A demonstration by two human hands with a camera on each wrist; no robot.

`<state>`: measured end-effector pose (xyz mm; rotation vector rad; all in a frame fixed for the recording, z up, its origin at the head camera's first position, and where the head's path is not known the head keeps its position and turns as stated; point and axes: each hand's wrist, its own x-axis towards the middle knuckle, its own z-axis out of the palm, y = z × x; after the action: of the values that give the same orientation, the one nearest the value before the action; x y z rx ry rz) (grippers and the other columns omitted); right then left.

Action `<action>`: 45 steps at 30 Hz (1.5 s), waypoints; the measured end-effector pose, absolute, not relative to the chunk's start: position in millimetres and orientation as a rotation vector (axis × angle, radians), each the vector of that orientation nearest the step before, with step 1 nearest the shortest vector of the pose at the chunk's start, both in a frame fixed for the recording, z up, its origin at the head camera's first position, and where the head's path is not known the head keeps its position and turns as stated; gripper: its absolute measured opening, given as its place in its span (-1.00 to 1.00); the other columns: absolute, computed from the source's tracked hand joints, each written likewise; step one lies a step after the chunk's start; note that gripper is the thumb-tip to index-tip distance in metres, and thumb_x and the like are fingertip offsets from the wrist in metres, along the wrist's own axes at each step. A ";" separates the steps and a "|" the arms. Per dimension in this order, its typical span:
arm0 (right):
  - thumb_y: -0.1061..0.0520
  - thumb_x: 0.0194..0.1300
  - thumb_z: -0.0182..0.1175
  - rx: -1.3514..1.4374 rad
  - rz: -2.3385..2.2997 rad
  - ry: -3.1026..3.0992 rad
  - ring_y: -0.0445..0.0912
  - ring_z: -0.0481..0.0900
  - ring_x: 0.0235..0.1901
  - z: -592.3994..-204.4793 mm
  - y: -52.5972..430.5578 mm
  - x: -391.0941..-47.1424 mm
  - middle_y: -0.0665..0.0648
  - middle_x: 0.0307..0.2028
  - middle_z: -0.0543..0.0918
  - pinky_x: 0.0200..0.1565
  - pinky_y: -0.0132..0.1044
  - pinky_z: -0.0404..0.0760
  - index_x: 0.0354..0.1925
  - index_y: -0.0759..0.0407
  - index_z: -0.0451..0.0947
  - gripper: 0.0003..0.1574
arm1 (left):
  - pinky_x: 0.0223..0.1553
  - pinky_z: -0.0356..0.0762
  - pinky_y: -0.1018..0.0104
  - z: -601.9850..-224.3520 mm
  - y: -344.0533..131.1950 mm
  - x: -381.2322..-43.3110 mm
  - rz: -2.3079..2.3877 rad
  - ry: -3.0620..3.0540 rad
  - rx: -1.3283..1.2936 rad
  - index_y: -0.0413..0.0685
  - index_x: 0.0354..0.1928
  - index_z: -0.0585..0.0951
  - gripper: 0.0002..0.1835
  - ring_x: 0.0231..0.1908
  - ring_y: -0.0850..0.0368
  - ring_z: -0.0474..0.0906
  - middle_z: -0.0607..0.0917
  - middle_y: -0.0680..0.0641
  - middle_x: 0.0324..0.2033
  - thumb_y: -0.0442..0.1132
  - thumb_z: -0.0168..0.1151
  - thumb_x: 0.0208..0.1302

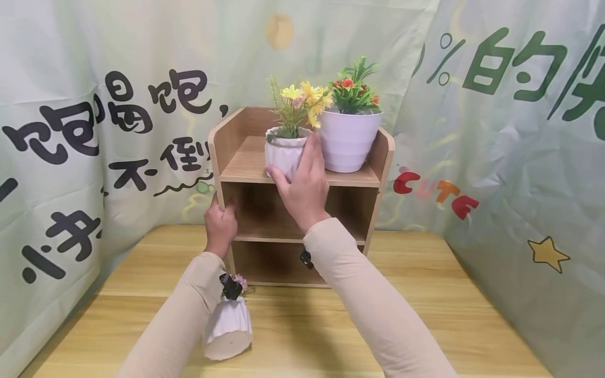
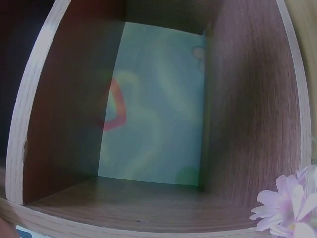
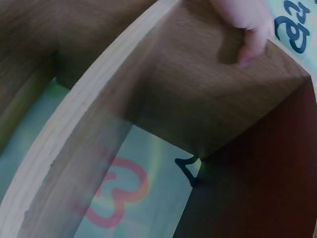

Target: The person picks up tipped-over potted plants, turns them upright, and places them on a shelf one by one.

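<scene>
On the top board of a wooden shelf unit (image 1: 298, 237) stands a ribbed white flowerpot (image 1: 283, 152) with yellow artificial flowers (image 1: 302, 97). My right hand (image 1: 307, 184) holds this pot, thumb at its front and fingers along its right side. Lower down, my left hand (image 1: 220, 223) grips the unit's left side panel. The right wrist view catches the left thumb (image 3: 253, 47) lying on the panel's inner face. Beside the yellow flowers is a larger white pot (image 1: 352, 142) with red flowers and green leaves.
Another ribbed white pot (image 1: 229, 328) lies tipped over on the wooden table (image 1: 402, 315), near my left forearm, its pink flower (image 2: 287, 208) toward the unit. The shelf's middle compartment (image 2: 153, 104) opens through to the printed curtain (image 1: 510, 157) behind.
</scene>
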<state>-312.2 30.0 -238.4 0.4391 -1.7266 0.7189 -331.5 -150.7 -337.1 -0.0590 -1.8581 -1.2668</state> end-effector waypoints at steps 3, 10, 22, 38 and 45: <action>-0.12 0.08 0.45 0.490 0.658 -1.668 0.20 0.26 0.33 -241.6 32.0 -314.6 0.51 0.30 0.28 0.30 -0.09 0.28 0.35 0.50 0.17 0.14 | -0.02 0.45 -0.16 -337.2 -149.7 -332.1 -1.269 -1.855 -0.064 -0.31 0.07 0.53 -0.62 -0.13 -0.36 0.57 0.66 -0.44 -0.21 -0.25 0.14 0.26; -0.02 0.25 0.32 0.615 0.390 -1.652 0.24 0.25 0.33 -249.0 41.0 -320.3 0.46 0.29 0.34 0.32 -0.12 0.24 0.20 0.16 0.54 -0.41 | -0.01 0.44 -0.17 -337.0 -148.6 -331.4 -1.277 -1.869 -0.049 -0.30 0.03 0.54 -0.65 -0.13 -0.37 0.56 0.65 -0.45 -0.22 -0.24 0.15 0.26; -0.20 0.34 0.06 0.621 0.199 -1.808 0.21 0.07 0.42 -251.0 42.3 -317.6 0.36 0.40 0.20 0.20 0.08 0.36 0.35 0.07 0.39 -0.29 | -0.02 0.44 -0.17 -336.9 -151.7 -333.5 -1.262 -1.871 -0.046 -0.29 0.02 0.54 -0.67 -0.16 -0.36 0.56 0.65 -0.46 -0.24 -0.25 0.11 0.28; -0.40 0.28 -0.06 0.435 0.011 -1.900 0.30 0.29 0.24 -254.5 38.0 -316.2 0.41 0.28 0.30 -0.19 0.12 0.45 0.34 0.26 0.30 -0.04 | -0.02 0.44 -0.17 -336.8 -149.4 -329.9 -1.255 -1.871 -0.059 -0.32 0.01 0.53 -0.68 -0.12 -0.38 0.56 0.64 -0.46 -0.23 -0.27 0.13 0.29; -0.28 0.29 0.02 0.546 0.132 -1.888 0.26 0.34 0.19 -253.5 44.3 -313.5 0.40 0.23 0.36 -0.12 0.10 0.44 0.25 0.27 0.40 -0.19 | 0.01 0.43 -0.17 -337.4 -150.0 -329.8 -1.255 -1.875 -0.056 -0.31 0.05 0.53 -0.65 -0.09 -0.38 0.55 0.64 -0.46 -0.19 -0.25 0.14 0.29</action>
<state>-313.5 44.3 -253.5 0.5458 -1.8875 0.1322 -329.8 -150.0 -337.4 -0.0564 -1.8754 -1.2549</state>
